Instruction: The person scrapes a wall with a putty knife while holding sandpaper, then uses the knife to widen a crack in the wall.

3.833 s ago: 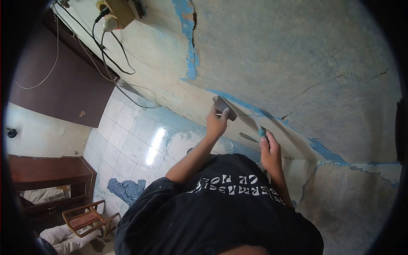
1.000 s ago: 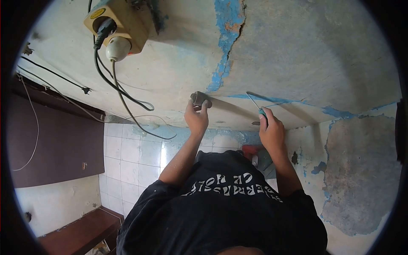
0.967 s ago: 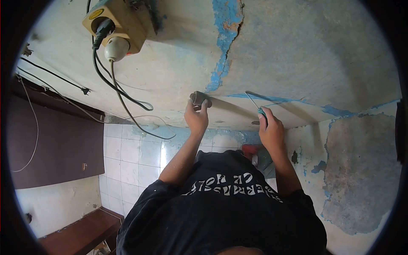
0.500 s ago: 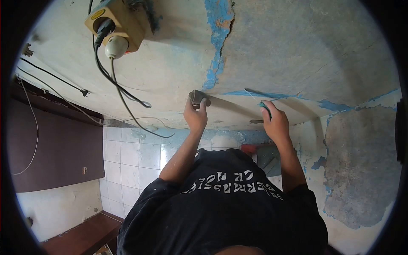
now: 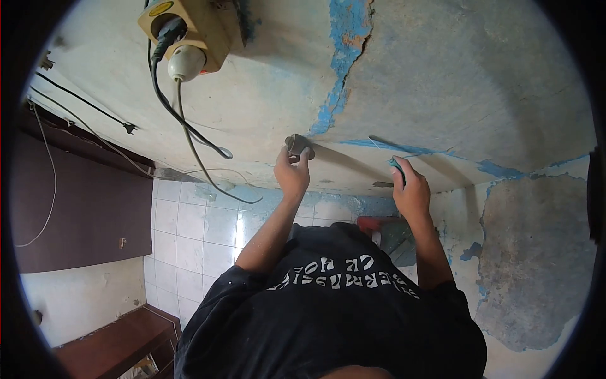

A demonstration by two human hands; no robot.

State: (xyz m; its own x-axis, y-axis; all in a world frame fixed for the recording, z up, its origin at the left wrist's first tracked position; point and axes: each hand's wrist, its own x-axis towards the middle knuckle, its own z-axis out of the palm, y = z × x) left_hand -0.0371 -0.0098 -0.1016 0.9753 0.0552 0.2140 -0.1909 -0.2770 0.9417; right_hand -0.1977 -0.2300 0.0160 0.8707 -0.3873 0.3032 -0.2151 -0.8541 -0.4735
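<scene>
My left hand [image 5: 292,177] has its thumb and fingers closed around a small, grey-brown, blocky piece [image 5: 296,144] with rounded ends, held close to the wall. Its exact kind does not show. To the right, my right hand [image 5: 411,189] grips the green handle of a screwdriver [image 5: 398,169]. The tool's thin shaft slants up and left towards the wall, apart from the grey-brown piece. A dark shadow streak lies on the wall beside the shaft.
A cream socket box [image 5: 211,38] with a black plug [image 5: 169,35] and a white plug [image 5: 187,63] is on the wall, cables hanging from it. Peeling blue paint [image 5: 346,57] marks the wall. A brown panel [image 5: 82,202] stands left, above white floor tiles [image 5: 189,221].
The view has shifted a little, so the socket box appears farther right. My right hand and the screwdriver have moved slightly down and right in view. Both hands keep their hold.
</scene>
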